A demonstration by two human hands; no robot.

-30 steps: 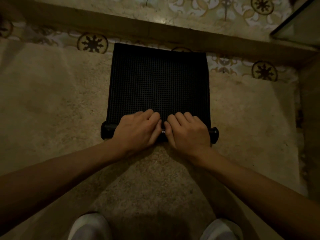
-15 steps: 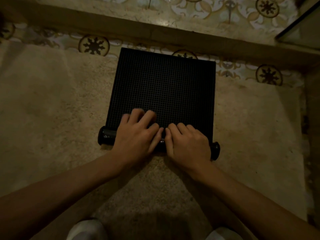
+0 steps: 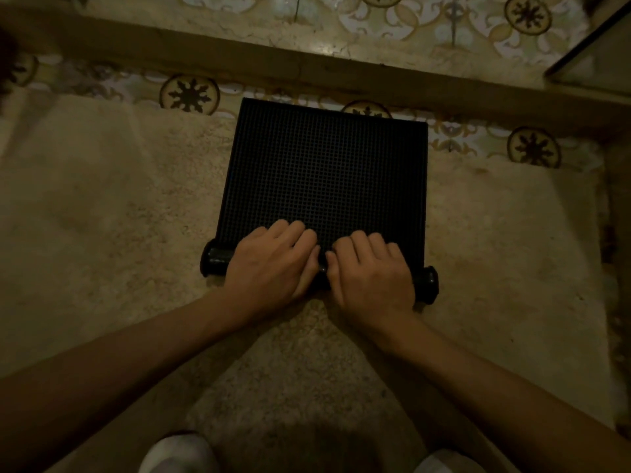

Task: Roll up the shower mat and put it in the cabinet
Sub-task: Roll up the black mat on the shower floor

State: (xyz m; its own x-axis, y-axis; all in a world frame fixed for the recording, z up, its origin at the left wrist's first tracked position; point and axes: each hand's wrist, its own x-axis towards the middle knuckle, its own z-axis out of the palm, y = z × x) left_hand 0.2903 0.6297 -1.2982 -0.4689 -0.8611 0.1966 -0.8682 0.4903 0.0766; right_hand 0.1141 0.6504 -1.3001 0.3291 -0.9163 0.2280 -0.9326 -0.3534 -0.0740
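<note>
Rolling step — left hand (image 3: 269,264) and right hand (image 3: 372,273) curl closed over the shower mat (image 3: 324,172) roll; beyond the fingertips it lies flat — push forward next.

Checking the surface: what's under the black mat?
The black mat lies mostly on a beige rug, its far edge over patterned tiles. Anything directly beneath is hidden.

No text, label, brand, number or sign can be read anywhere in this dim view. The black shower mat (image 3: 324,172) shows only a plain grid of small squares, with no lettering on it, and the floor tiles (image 3: 190,94) carry round flower-like ornaments and scrolls, which are pattern and not writing
</note>
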